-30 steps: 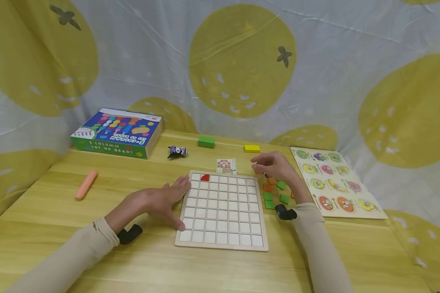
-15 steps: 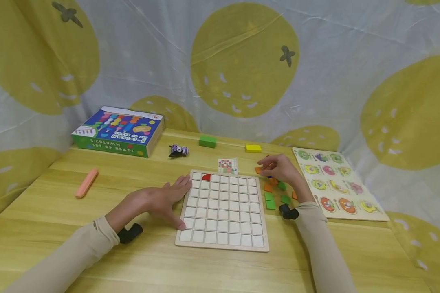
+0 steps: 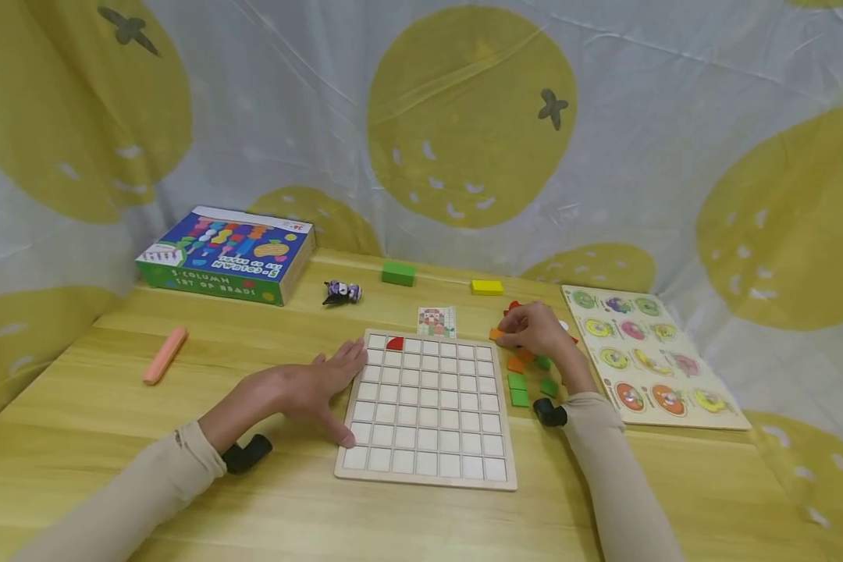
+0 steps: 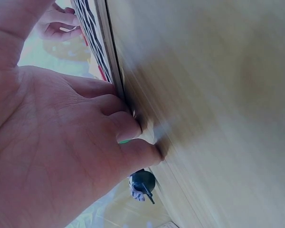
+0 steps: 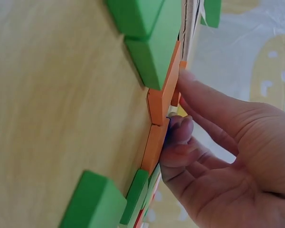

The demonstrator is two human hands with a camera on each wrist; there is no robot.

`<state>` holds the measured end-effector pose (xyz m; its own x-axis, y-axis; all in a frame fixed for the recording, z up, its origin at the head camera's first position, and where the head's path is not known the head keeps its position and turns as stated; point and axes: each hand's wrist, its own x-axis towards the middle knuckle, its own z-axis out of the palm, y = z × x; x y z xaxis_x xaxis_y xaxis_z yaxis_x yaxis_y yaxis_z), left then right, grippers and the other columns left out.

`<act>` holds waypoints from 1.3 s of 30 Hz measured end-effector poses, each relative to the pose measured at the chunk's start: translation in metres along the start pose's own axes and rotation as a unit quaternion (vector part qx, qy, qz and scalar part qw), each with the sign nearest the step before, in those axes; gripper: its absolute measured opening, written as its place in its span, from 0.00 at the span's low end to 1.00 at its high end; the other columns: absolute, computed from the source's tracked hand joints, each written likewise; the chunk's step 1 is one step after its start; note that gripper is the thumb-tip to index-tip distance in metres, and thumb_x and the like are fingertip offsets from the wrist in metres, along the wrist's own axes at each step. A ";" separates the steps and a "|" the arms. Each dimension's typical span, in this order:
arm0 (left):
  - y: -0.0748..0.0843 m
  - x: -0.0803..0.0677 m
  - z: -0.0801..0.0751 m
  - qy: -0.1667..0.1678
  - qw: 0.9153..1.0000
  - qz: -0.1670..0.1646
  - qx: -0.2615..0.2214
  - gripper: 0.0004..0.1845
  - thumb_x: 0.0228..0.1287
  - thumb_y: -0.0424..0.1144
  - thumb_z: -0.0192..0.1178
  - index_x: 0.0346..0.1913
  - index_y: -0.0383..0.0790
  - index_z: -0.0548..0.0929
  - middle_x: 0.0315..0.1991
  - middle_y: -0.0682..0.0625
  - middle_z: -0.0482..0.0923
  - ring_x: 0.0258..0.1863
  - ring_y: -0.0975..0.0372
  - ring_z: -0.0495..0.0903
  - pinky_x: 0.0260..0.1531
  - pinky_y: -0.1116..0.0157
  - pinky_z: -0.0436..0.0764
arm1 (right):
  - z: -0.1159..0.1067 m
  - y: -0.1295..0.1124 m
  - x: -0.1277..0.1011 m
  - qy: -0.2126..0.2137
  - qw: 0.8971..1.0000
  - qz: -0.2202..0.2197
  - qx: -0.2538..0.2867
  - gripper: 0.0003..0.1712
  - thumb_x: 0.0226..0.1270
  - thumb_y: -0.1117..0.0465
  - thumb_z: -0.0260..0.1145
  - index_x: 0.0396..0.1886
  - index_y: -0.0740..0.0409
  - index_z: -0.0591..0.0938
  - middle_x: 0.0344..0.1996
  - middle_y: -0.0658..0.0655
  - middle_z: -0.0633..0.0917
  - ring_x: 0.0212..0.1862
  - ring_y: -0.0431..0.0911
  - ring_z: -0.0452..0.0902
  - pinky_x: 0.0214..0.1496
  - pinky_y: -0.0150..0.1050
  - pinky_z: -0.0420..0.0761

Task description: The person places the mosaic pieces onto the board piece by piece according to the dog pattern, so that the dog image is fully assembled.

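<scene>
Right hand (image 3: pixel 539 332) is sitting a bit nearer and lower than a second ago, its fingertips now meeting an orange tile (image 3: pixel 496 334); left hand (image 3: pixel 316 388) is staying put.

Patterned curtain (image 3: pixel 471 117) is hanging behind the table (image 3: pixel 274 507). Grid board (image 3: pixel 407 396) is lying mid-table, near side facing the person. Fruit board (image 3: pixel 732 416) is lying at right, bead box (image 3: pixel 225 254) standing far left. Left hand is bracing the grid board's left edge, fingers spread and gripping nothing, thumb at the near left corner. Right-hand fingers are bending, thumb and forefinger apparently pinching the orange tile just right of the grid board's far right corner; can't tell how firmly.

Card (image 3: pixel 436 321) is lying at the far edge of the grid board. Coral stick (image 3: pixel 165 356) is resting left; green block (image 3: pixel 398 273), yellow block (image 3: pixel 487 287) and figurine (image 3: pixel 342 293) are sitting far. Green tiles (image 3: pixel 518 390) are lying near the right hand; red quarter piece (image 3: pixel 395 343) is occupying the far row's second cell from left.

Pinching is probably working best on opposite edges, lifting straight to avoid dragging neighbours, left hand pressing lightly.
</scene>
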<state>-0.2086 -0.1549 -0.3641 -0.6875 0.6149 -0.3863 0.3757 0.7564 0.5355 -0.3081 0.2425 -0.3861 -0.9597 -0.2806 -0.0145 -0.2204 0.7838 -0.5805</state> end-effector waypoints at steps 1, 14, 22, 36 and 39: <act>0.000 -0.001 0.000 0.002 1.000 0.000 -0.001 0.70 0.60 0.58 0.80 0.87 0.28 0.42 0.88 0.35 0.28 0.87 0.41 0.30 0.83 0.37 0.41 | 0.001 -0.001 0.000 -0.003 1.000 0.003 0.002 0.10 0.67 0.65 0.80 0.44 0.66 0.90 0.40 0.62 0.90 0.40 0.53 0.84 0.45 0.45 0.86; 0.003 0.002 -0.005 -0.005 1.000 0.002 0.013 0.69 0.62 0.58 0.79 0.87 0.28 0.42 0.88 0.35 0.28 0.88 0.42 0.30 0.83 0.37 0.41 | -0.003 -0.006 0.000 0.020 1.000 -0.016 0.002 0.08 0.69 0.65 0.79 0.41 0.64 0.88 0.36 0.59 0.90 0.39 0.51 0.86 0.42 0.41 0.84; 0.005 0.005 -0.005 -0.010 1.000 0.002 0.016 0.69 0.62 0.58 0.78 0.87 0.29 0.42 0.88 0.35 0.27 0.88 0.43 0.29 0.83 0.37 0.40 | 0.005 -0.028 -0.005 0.007 0.996 -0.029 0.087 0.05 0.73 0.66 0.75 0.42 0.66 0.91 0.33 0.61 0.92 0.33 0.54 0.88 0.38 0.43 0.88; 0.003 0.002 0.000 -0.007 1.000 -0.010 0.012 0.69 0.61 0.58 0.79 0.87 0.29 0.42 0.89 0.36 0.28 0.88 0.44 0.30 0.83 0.38 0.40 | 0.046 -0.089 0.002 -0.056 0.986 -0.070 0.142 0.03 0.73 0.67 0.75 0.41 0.64 0.91 0.33 0.57 0.92 0.32 0.55 0.89 0.42 0.48 0.90; 0.001 -0.001 0.001 -0.006 1.000 -0.013 0.011 0.69 0.61 0.58 0.79 0.87 0.30 0.42 0.89 0.36 0.28 0.88 0.44 0.30 0.83 0.37 0.41 | 0.054 -0.096 0.007 -0.062 0.985 -0.070 0.143 0.03 0.72 0.68 0.75 0.40 0.65 0.91 0.32 0.57 0.92 0.31 0.53 0.89 0.41 0.45 0.90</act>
<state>-0.2072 -0.1546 -0.3638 -0.6899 0.5980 -0.4079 0.3726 0.7765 0.5082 -0.2844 0.1355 -0.3747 -0.8907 -0.4546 -0.0069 -0.2741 0.5489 -0.7897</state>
